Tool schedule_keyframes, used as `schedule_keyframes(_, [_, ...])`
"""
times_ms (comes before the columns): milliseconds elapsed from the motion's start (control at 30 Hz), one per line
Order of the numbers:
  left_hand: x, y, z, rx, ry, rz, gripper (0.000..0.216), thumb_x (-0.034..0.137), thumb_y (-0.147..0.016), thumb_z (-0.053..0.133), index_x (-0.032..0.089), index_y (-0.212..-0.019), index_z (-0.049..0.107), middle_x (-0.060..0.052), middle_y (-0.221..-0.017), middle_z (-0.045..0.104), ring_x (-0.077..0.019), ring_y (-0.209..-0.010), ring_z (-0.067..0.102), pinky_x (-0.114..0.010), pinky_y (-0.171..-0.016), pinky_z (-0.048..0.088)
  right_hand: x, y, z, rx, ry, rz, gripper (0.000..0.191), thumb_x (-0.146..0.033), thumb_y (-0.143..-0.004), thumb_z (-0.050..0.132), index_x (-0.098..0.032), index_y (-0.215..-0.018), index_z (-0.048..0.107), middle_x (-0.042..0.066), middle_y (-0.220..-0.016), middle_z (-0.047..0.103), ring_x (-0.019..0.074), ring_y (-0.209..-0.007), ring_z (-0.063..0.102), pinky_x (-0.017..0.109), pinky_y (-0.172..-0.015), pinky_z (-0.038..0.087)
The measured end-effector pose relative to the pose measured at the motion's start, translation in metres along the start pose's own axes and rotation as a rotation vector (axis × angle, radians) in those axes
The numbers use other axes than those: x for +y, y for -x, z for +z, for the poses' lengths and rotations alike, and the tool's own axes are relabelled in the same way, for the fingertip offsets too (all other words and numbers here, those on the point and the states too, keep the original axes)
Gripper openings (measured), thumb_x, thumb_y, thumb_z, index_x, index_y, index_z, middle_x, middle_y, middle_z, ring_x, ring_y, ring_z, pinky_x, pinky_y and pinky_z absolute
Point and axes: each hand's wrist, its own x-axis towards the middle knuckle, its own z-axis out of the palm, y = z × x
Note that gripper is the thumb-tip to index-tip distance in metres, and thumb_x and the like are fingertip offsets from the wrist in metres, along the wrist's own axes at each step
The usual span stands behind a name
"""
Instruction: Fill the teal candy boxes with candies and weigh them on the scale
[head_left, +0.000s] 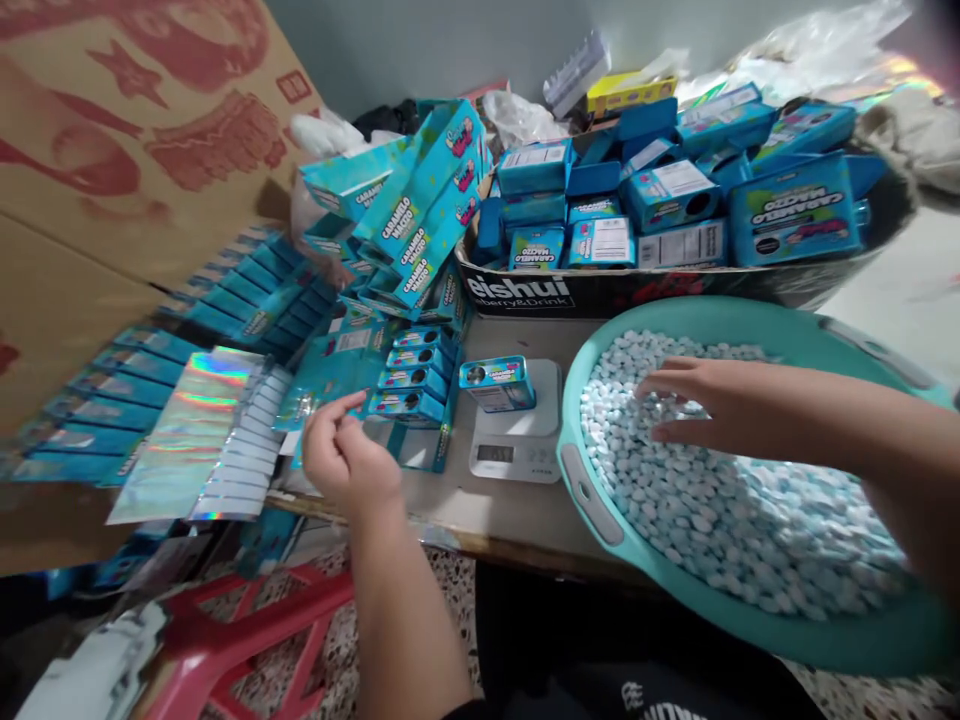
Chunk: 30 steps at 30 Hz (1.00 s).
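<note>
My right hand reaches into a turquoise plastic tub, its fingers apart over the pale blue and white candies. Loosely curled, with the index finger stretched out, my left hand hovers near the table's front edge and holds nothing that I can see. Just beyond it, several filled-looking blue candy boxes stand in a row in an open display carton. Between my hands, a single blue candy box sits upright on a white digital scale; the display's digits are too blurred to read.
Behind the tub, a black cardboard box is heaped with blue candy boxes. Folded display cartons pile up at back left. Shiny holographic sheets lie at left beside a large brown cardboard box. A red plastic stool stands below.
</note>
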Motion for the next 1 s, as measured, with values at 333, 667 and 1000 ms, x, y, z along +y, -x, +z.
schedule_keyframes(333, [-0.065,0.039,-0.007,0.268,-0.117,0.021,0.018,0.028,-0.088,0.047,0.02,-0.093,0.061,-0.008,-0.084,0.062,-0.0282,-0.086,0.065,-0.051,-0.083,0.053,-0.002,-0.005,0.007,0.036,-0.051,0.108,0.045,-0.061,-0.066,0.062,-0.041,-0.107,0.064,0.001,-0.118,0.067,0.0408,-0.1,0.066,0.054,-0.075,0.058])
schedule_keyframes(667, [0.096,0.027,0.059,-0.626,-0.065,0.36,0.04,0.049,-0.09,0.06,0.022,-0.12,0.06,-0.014,-0.125,0.058,-0.035,-0.121,0.049,-0.054,-0.103,0.041,-0.002,-0.002,-0.003,-0.053,-0.111,0.114,0.041,-0.051,-0.082,0.054,-0.031,-0.117,0.064,0.011,-0.122,0.065,0.0365,-0.104,0.064,0.052,-0.086,0.053])
schedule_keyframes(1000, [0.05,0.037,-0.016,-0.309,-0.004,0.306,0.018,0.028,-0.083,0.07,0.023,-0.1,0.067,-0.006,-0.1,0.061,-0.0234,-0.1,0.059,-0.043,-0.096,0.049,0.004,-0.002,-0.002,-0.006,-0.11,0.015,0.035,-0.041,-0.083,0.058,-0.026,-0.114,0.064,0.011,-0.102,0.069,0.0306,-0.089,0.064,0.04,-0.073,0.05])
